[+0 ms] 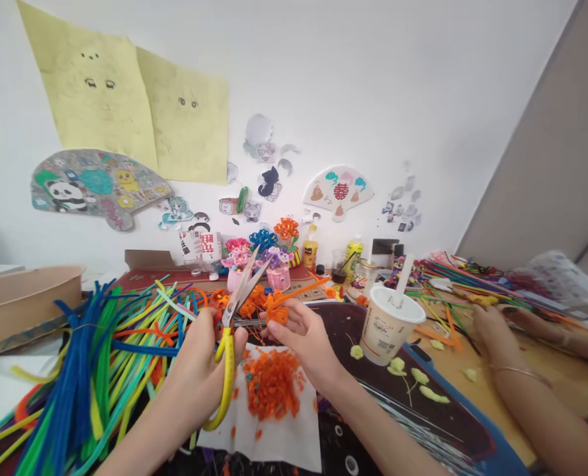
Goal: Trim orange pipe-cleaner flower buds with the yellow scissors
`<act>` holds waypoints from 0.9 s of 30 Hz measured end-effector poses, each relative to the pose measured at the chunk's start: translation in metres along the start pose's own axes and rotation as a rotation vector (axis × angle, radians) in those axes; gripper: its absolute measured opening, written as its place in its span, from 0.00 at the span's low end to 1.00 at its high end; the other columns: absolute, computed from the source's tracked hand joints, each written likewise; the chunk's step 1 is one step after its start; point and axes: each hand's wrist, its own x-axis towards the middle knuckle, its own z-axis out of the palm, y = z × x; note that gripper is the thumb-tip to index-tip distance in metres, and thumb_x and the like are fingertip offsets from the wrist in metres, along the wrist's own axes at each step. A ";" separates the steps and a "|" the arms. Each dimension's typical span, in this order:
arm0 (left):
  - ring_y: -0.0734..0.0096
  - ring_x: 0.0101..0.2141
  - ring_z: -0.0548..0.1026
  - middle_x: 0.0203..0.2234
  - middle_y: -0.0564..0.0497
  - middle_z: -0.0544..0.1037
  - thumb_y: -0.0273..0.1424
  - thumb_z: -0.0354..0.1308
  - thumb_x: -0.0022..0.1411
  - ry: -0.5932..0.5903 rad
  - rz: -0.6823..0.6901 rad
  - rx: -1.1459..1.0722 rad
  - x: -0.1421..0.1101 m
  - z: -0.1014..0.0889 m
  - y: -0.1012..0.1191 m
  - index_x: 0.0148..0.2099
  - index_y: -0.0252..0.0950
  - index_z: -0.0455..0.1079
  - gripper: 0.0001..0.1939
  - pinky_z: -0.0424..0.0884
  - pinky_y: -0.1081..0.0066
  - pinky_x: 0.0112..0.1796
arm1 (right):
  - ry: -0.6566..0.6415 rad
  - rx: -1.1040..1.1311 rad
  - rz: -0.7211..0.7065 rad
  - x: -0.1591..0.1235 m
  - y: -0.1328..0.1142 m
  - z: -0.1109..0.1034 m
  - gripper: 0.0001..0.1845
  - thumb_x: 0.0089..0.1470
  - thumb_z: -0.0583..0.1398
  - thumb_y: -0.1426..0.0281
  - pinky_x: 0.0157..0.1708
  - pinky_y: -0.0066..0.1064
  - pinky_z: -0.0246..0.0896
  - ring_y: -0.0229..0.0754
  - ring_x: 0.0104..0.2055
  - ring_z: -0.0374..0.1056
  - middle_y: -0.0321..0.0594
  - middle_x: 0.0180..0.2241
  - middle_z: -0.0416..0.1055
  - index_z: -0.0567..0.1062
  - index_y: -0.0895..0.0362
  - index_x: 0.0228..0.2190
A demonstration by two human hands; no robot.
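Note:
My left hand [197, 367] is closed around yellow-handled scissors [228, 357], whose blades point up and stand apart. Between the fingers of my right hand [311, 340] is a looped orange pipe cleaner [276, 309], with one length sticking out to the upper right. The scissor blades are just left of it, not visibly touching. Below both hands, a heap of orange fuzz clippings [272, 383] lies on a white paper sheet [294, 453]. More orange pipe-cleaner pieces [251, 303] lie behind the scissors.
Blue, green and yellow pipe cleaners [83, 377] pile up at left beside a cardboard tub [26, 307]. A paper cup [385, 330] with a straw stands at right. Potted pipe-cleaner flowers [264, 241] and bottles line the back. Another person's arms [522, 390] rest at far right.

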 end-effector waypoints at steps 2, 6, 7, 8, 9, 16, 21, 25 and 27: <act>0.60 0.33 0.72 0.29 0.51 0.72 0.47 0.54 0.55 -0.027 0.028 0.053 -0.004 -0.002 -0.007 0.37 0.41 0.62 0.15 0.69 0.62 0.34 | 0.038 -0.014 -0.058 0.000 -0.002 0.001 0.17 0.44 0.69 0.61 0.37 0.37 0.70 0.44 0.32 0.75 0.40 0.35 0.78 0.73 0.55 0.35; 0.54 0.32 0.76 0.30 0.47 0.77 0.50 0.45 0.59 -0.154 -0.134 0.264 -0.014 0.003 -0.015 0.46 0.40 0.60 0.22 0.69 0.62 0.32 | 0.015 -0.054 -0.133 -0.003 -0.002 0.003 0.14 0.49 0.66 0.62 0.37 0.36 0.72 0.44 0.33 0.76 0.38 0.33 0.78 0.73 0.53 0.37; 0.55 0.31 0.77 0.29 0.48 0.77 0.51 0.44 0.59 -0.168 -0.158 0.258 -0.016 0.004 -0.015 0.47 0.40 0.60 0.23 0.69 0.63 0.32 | 0.006 -0.062 -0.137 -0.004 -0.003 0.003 0.13 0.50 0.66 0.63 0.38 0.36 0.72 0.44 0.34 0.76 0.38 0.33 0.78 0.73 0.53 0.37; 0.55 0.30 0.78 0.28 0.48 0.77 0.52 0.43 0.59 -0.180 -0.173 0.251 -0.017 0.006 -0.014 0.47 0.40 0.60 0.24 0.69 0.64 0.31 | 0.000 -0.066 -0.139 -0.006 -0.003 0.003 0.13 0.50 0.66 0.63 0.39 0.37 0.73 0.45 0.34 0.76 0.38 0.33 0.78 0.73 0.53 0.37; 0.56 0.29 0.78 0.27 0.49 0.77 0.53 0.43 0.58 -0.190 -0.174 0.243 -0.018 0.007 -0.013 0.47 0.41 0.61 0.24 0.69 0.65 0.31 | -0.008 -0.070 -0.139 -0.007 -0.004 0.003 0.13 0.51 0.66 0.63 0.39 0.37 0.73 0.45 0.35 0.77 0.38 0.33 0.79 0.73 0.52 0.38; 0.55 0.30 0.79 0.29 0.48 0.80 0.51 0.46 0.56 -0.196 -0.123 0.326 -0.021 0.007 -0.001 0.41 0.43 0.64 0.20 0.69 0.66 0.29 | -0.067 -0.064 -0.172 -0.012 -0.009 0.003 0.13 0.54 0.64 0.63 0.43 0.39 0.73 0.49 0.41 0.76 0.40 0.40 0.78 0.74 0.51 0.43; 0.57 0.28 0.78 0.29 0.48 0.80 0.47 0.47 0.57 -0.205 -0.088 0.311 -0.025 0.011 -0.001 0.33 0.44 0.63 0.13 0.67 0.68 0.28 | -0.055 -0.074 -0.185 -0.014 -0.008 0.003 0.18 0.52 0.65 0.63 0.45 0.40 0.71 0.51 0.48 0.73 0.40 0.44 0.77 0.74 0.50 0.45; 0.59 0.26 0.77 0.26 0.49 0.79 0.47 0.47 0.57 -0.206 -0.067 0.263 -0.025 0.013 0.000 0.33 0.44 0.62 0.13 0.67 0.68 0.27 | -0.046 -0.083 -0.169 -0.017 -0.008 0.005 0.16 0.53 0.64 0.62 0.43 0.39 0.72 0.50 0.44 0.75 0.41 0.43 0.77 0.74 0.51 0.45; 0.59 0.26 0.77 0.27 0.49 0.80 0.47 0.46 0.58 -0.215 -0.079 0.267 -0.026 0.014 0.000 0.33 0.44 0.62 0.13 0.67 0.68 0.27 | -0.033 -0.086 -0.170 -0.017 -0.008 0.006 0.16 0.54 0.64 0.62 0.42 0.38 0.72 0.50 0.43 0.75 0.41 0.43 0.78 0.74 0.51 0.45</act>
